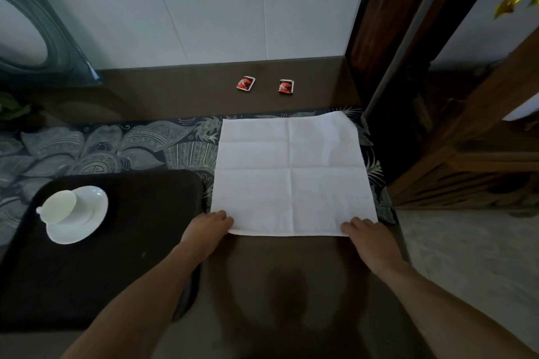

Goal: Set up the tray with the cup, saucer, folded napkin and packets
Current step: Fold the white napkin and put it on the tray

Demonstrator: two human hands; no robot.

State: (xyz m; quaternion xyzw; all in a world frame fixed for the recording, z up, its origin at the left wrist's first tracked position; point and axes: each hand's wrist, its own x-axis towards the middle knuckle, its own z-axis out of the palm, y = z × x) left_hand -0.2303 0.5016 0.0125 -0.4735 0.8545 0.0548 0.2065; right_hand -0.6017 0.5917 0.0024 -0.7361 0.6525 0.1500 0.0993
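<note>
Your left hand [211, 226] and right hand [366, 232] each pinch near corner of napkin [291, 172], fingers curled on its edge. Napkin lies flat, unfolded, creases showing. Folding step in hand, by look of it. Next: lift near edge, carry to far edge, match corners. Left of napkin: tray [140, 213], touching; cup [58, 207] tipped on saucer [84, 218]. Beyond napkin: two packets [246, 83], still off tray.

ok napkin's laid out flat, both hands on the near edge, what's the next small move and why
Probably lift the near edge and fold the white napkin away along its crease: it lies fully open, the left hand and right hand pinch its near corners, and the tray holds only cup and saucer.
</note>
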